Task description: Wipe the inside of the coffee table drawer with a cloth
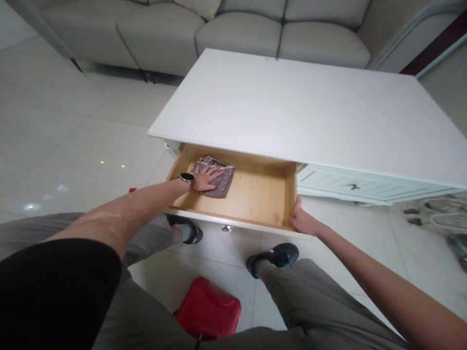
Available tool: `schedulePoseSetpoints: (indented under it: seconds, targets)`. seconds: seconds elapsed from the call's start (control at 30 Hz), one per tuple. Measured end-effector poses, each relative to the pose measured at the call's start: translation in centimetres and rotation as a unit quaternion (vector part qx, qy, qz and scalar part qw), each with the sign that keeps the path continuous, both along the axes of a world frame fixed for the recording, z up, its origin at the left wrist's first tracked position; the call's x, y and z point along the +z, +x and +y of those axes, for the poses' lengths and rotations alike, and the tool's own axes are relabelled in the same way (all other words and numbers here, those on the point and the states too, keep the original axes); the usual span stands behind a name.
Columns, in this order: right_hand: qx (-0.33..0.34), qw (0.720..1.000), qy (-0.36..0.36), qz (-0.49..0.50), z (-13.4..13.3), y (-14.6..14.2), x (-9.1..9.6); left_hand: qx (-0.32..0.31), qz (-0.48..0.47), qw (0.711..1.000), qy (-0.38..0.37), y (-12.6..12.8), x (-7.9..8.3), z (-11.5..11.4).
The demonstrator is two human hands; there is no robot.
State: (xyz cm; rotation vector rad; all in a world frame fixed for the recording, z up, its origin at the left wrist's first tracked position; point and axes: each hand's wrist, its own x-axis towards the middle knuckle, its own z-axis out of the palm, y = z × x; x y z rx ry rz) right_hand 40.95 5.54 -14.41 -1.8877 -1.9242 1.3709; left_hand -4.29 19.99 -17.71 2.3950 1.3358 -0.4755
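A pulled-out wooden drawer [260, 194] juts from the white coffee table [302, 107]. Inside, toward its left end, lies a folded brownish-grey cloth [223, 188]. My left hand [207, 179], with a watch [187, 179] on the wrist, rests flat on the cloth, fingers spread. My right hand [303, 221] holds the drawer's right side near its front corner, the thumb reaching toward the rim; part of its grip is hidden behind the panel.
A second drawer [350, 185], closed, sits to the right in the table. Behind stands a grey sofa [241, 34]. On the tiled floor between my feet is a red plastic stool or case [207, 308]. A patterned rug [441, 216] lies at the right.
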Motion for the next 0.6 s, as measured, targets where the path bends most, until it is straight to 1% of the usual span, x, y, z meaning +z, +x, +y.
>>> schedulePoseSetpoints:
  seconds: [0.1, 0.2, 0.3, 0.37, 0.5, 0.6]
  targets:
    - [-0.001, 1.0, -0.002, -0.004, 0.0, -0.1, 0.1, -0.022, -0.011, 1.0, 0.0, 1.3, -0.3, -1.3]
    - [0.001, 1.0, -0.02, -0.019, 0.0, -0.4, 0.6, -0.075, -0.035, 0.996, -0.014, 2.9, -0.3, -2.7]
    - [-0.006, 0.999, -0.031, -0.031, 0.0, -0.6, 1.1, -0.128, -0.054, 0.99, -0.038, 3.1, 0.0, -3.2]
    - [-0.013, 0.999, -0.031, -0.026, 0.0, -0.6, 1.2, -0.128, -0.048, 0.989, -0.047, 2.0, 0.3, -2.8]
    - [-0.011, 0.999, -0.041, -0.015, 0.1, -0.5, 1.1, -0.074, -0.005, 0.997, -0.038, -2.0, 0.5, -1.3]
    - [-0.006, 0.999, -0.048, -0.023, 0.1, -0.4, 1.1, -0.077, 0.015, 0.996, -0.032, -4.2, 0.5, -1.1]
